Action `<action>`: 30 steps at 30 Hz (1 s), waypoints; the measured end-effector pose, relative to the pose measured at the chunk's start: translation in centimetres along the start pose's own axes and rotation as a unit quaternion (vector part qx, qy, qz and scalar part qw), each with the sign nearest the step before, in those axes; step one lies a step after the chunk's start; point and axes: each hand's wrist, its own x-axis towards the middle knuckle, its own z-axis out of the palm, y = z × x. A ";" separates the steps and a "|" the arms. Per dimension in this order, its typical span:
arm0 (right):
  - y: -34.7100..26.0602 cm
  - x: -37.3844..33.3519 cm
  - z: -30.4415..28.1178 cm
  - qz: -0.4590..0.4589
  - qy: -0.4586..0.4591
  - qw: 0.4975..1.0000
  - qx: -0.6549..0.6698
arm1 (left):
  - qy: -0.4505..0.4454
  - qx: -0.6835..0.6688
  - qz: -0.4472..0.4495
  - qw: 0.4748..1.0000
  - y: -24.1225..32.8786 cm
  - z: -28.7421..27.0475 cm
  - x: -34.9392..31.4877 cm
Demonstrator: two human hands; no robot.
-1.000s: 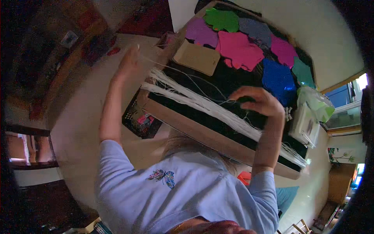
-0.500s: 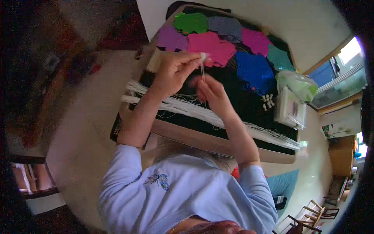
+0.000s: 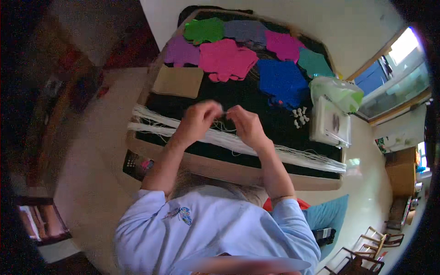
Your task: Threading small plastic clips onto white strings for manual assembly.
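My left hand [image 3: 200,121] and my right hand [image 3: 248,125] are raised close together over the dark table top, fingertips pinched toward each other. Between them runs a short length of white string [image 3: 223,113], gripped at both ends; the left fingers are slightly blurred. Loose loops of string show just below the hands. Under my wrists, long white string hanks [image 3: 293,154] stretch across the near side of the table. Several small white tied string bundles [image 3: 300,117] lie together on the right.
Stacks of cut coloured sheets, among them a pink stack [image 3: 227,58] and a blue stack [image 3: 280,79], cover the far side. A beige rectangular board [image 3: 178,82] lies at left. At right sit a clear plastic box [image 3: 331,123] and a green-white plastic bag [image 3: 337,94].
Both hands have come down nearer to me, and the left has lowered to the right's level. The string, upright between them before, is now short and nearly level. The beige board is uncovered.
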 end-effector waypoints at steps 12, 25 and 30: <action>2.9 -0.1 -0.7 -0.034 0.027 0.999 0.029 | -0.041 -0.491 -0.152 0.857 1.9 -0.1 0.0; 2.5 0.1 0.2 -0.011 -0.016 0.998 0.053 | -0.342 -0.292 -0.172 0.877 -0.9 -2.4 -1.0; 1.4 0.2 0.3 0.008 -0.047 0.996 0.079 | -0.156 -0.241 -0.174 0.942 -0.7 -1.5 -1.0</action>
